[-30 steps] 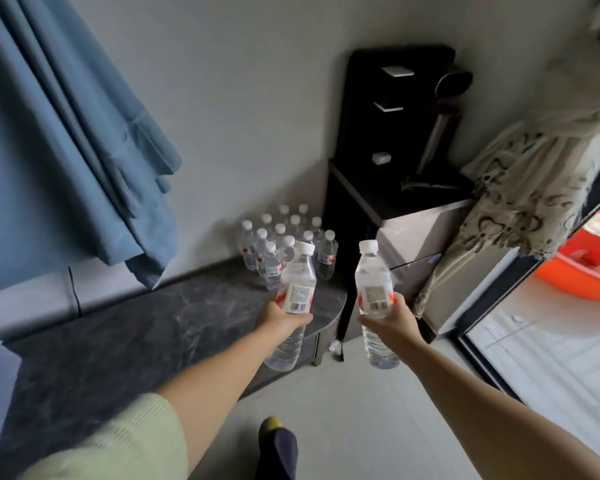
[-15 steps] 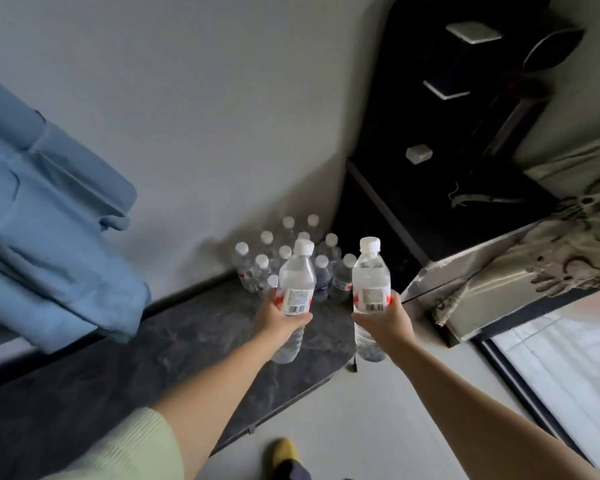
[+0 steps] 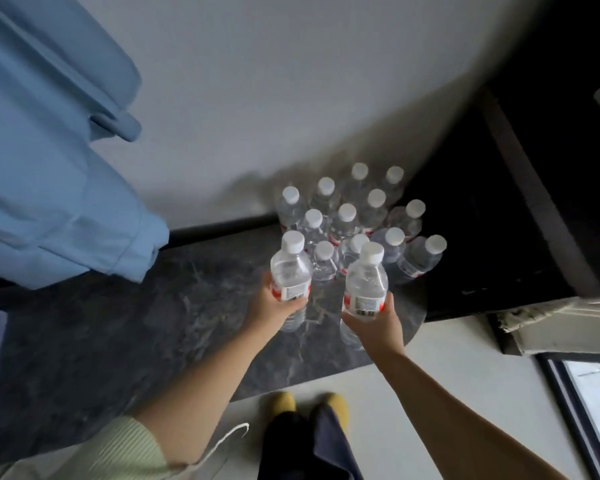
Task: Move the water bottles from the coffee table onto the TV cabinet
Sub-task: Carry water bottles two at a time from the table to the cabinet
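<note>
The dark marbled TV cabinet [image 3: 118,341] runs along the grey wall below you. Your left hand [image 3: 274,311] grips one water bottle [image 3: 290,271] upright above its top; your right hand [image 3: 374,323] grips a second bottle [image 3: 365,285] just beside it. Beyond both, a cluster of standing bottles [image 3: 357,216] fills the cabinet's far corner.
</note>
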`<state>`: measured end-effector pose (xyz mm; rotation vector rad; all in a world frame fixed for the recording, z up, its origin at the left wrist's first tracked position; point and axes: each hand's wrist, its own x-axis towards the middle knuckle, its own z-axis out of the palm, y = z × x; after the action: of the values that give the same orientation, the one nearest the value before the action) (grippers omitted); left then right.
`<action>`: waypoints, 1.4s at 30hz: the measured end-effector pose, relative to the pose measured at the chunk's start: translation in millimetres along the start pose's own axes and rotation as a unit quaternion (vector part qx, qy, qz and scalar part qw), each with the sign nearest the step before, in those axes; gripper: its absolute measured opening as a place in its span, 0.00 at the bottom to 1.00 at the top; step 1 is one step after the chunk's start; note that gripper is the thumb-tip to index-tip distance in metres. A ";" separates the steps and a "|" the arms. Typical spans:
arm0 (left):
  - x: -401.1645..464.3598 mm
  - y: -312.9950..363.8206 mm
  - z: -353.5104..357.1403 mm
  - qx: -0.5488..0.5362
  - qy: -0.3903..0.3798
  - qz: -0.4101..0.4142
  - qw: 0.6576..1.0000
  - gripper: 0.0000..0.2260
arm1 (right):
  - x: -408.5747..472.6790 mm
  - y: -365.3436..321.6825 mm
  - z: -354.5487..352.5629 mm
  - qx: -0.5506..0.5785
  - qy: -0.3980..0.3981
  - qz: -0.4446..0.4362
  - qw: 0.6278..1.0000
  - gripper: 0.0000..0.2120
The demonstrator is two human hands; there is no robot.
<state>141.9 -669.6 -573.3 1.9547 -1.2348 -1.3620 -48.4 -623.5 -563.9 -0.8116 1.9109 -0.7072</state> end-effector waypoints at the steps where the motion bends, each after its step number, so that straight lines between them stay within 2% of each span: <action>1: 10.2 -3.7 -1.2 -0.013 0.008 0.006 1.000 0.24 | 5.3 3.9 8.7 0.008 -0.002 -0.001 1.000 0.32; 5: 56.3 -18.2 -0.4 -0.071 0.046 0.023 0.996 0.27 | 26.9 20.6 45.8 0.044 0.023 -0.017 0.999 0.35; 9: 92.8 -33.0 12.8 -0.101 0.046 0.045 0.993 0.27 | 46.4 45.3 73.6 0.084 0.096 -0.017 0.992 0.34; 13: 111.5 -48.3 29.5 -0.140 0.042 0.064 0.987 0.28 | 62.2 59.2 89.2 0.114 0.123 -0.014 0.986 0.37; 19: 122.8 -60.8 43.5 -0.133 0.016 0.121 0.984 0.33 | 77.8 70.1 99.2 0.117 0.126 -0.042 0.984 0.39; 26: 113.7 -58.5 35.7 -0.109 -0.016 0.110 0.988 0.36 | 69.5 71.3 94.4 0.093 0.085 -0.045 0.991 0.39; 30: 86.6 -42.6 19.2 -0.058 -0.028 0.057 0.996 0.45 | 45.6 61.7 66.1 -0.002 0.033 -0.050 0.998 0.49; 34: 54.6 -7.1 -3.4 -0.026 -0.031 0.034 0.999 0.47 | 19.2 40.4 28.4 -0.059 0.007 -0.028 0.998 0.52; 37: 34.1 26.3 -20.9 0.018 -0.042 0.054 0.998 0.47 | 3.8 16.8 5.4 -0.097 0.006 -0.042 0.994 0.51; 42: 1.7 103.1 -55.5 0.076 -0.061 0.116 0.988 0.46 | -23.5 -42.5 -34.8 -0.094 0.025 -0.090 0.991 0.48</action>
<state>149.9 -728.8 -472.6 1.7771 -1.6117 -1.3172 -60.4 -626.7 -505.4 -1.1045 1.9873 -0.6660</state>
